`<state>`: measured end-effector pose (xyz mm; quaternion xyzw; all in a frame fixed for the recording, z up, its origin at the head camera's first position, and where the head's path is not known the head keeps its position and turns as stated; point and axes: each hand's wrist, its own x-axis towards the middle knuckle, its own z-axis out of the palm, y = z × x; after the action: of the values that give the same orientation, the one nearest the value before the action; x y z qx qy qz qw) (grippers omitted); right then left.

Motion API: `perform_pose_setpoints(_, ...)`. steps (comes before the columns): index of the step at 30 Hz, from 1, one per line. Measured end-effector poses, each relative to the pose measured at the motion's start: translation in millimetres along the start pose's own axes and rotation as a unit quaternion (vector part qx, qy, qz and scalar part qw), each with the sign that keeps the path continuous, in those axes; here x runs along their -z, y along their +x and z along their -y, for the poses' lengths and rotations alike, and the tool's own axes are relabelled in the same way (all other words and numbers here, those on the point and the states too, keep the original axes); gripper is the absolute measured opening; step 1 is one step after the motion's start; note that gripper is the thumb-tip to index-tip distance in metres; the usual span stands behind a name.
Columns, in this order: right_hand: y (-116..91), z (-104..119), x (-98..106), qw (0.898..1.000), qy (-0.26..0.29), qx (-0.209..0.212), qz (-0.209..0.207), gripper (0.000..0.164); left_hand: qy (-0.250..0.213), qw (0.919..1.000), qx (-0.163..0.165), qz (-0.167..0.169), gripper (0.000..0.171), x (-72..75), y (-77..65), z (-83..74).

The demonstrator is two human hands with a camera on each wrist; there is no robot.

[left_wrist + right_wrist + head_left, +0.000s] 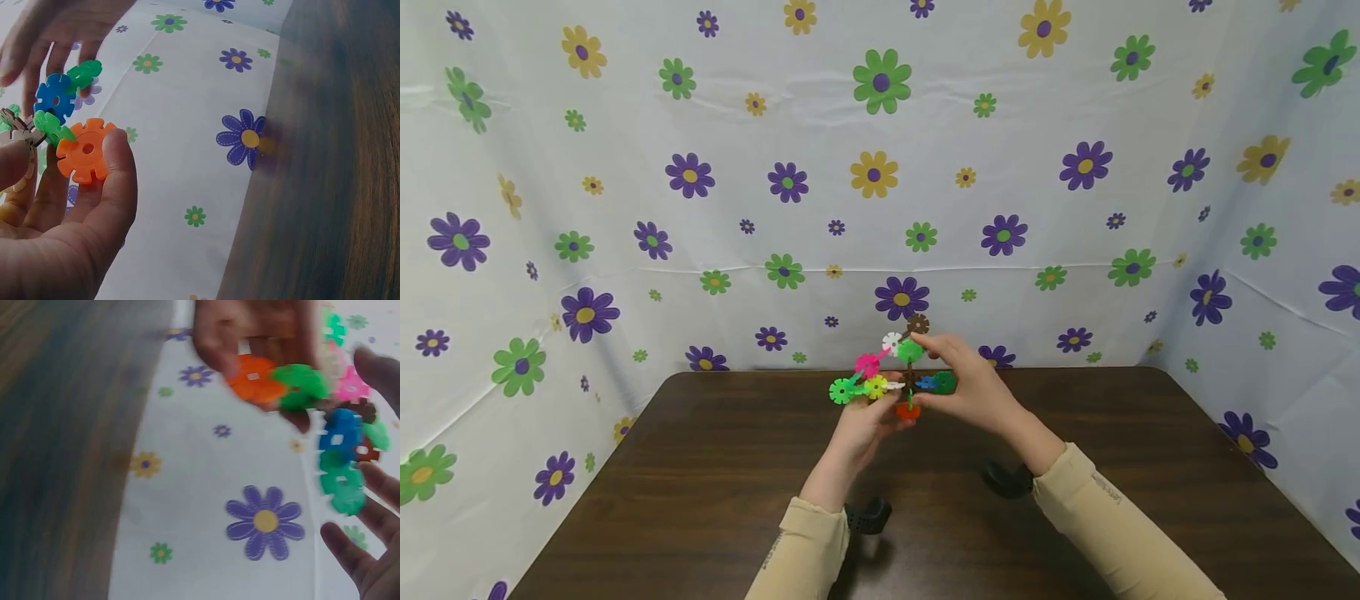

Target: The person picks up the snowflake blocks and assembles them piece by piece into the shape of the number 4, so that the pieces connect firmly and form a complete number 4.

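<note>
My left hand (863,427) holds up a branching cluster of linked, notched plastic discs. Its thumb and fingers grip around the pale and orange discs (74,164). Pink (868,365), yellow (876,387) and green (841,391) discs reach out to the left in the head view. A brown disc (918,323) tops the cluster. Blue (56,97) and dark green (944,382) discs stick out to the right, inside the spread of my right hand (977,390). In the right wrist view its fingers (375,515) stand apart around the blue and green end, one fingertip close to a reddish-brown disc.
A dark wooden table (715,483) lies below both hands. Behind it and at the sides hangs a white cloth (820,233) with printed flowers. Black wrist bands (868,517) with cameras sit below the beige sleeves (812,546).
</note>
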<state>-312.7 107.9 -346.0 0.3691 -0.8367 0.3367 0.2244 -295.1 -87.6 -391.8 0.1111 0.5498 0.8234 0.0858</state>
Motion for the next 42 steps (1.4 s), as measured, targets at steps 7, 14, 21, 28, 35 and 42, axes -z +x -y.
perform_pose_setpoints(7, -9.3, -8.7, -13.3, 0.992, -0.111, 0.054, 0.023, 0.112, 0.001, 0.9999, 0.008, 0.009, 0.023, -0.3, -0.7, -2.2)
perform_pose_setpoints(14, -11.2, -11.6, -19.4, 0.987, -0.134, 0.084, -0.007, 0.108, -0.003, 0.9997, 0.010, 0.022, 0.020, -1.6, -1.5, -3.8)
perform_pose_setpoints(21, -11.1, -13.5, -21.7, 0.982, -0.140, 0.120, -0.037, 0.104, -0.009, 0.9997, 0.009, 0.022, 0.016, -3.6, -2.6, -5.7)
perform_pose_setpoints(28, -10.2, -15.4, -24.4, 0.980, -0.143, 0.133, -0.048, 0.103, -0.013, 0.9997, 0.002, 0.019, 0.018, -4.2, -2.5, -6.0)
perform_pose_setpoints(35, -9.0, -14.2, -19.5, 0.976, -0.144, 0.153, -0.060, 0.099, -0.017, 0.9997, 0.000, 0.017, 0.022, -7.5, -2.3, -5.9)
perform_pose_setpoints(42, -6.6, -13.5, -16.0, 0.973, -0.140, 0.170, -0.068, 0.097, -0.019, 0.9996, -0.007, 0.020, 0.029, -9.3, -2.6, -6.4)
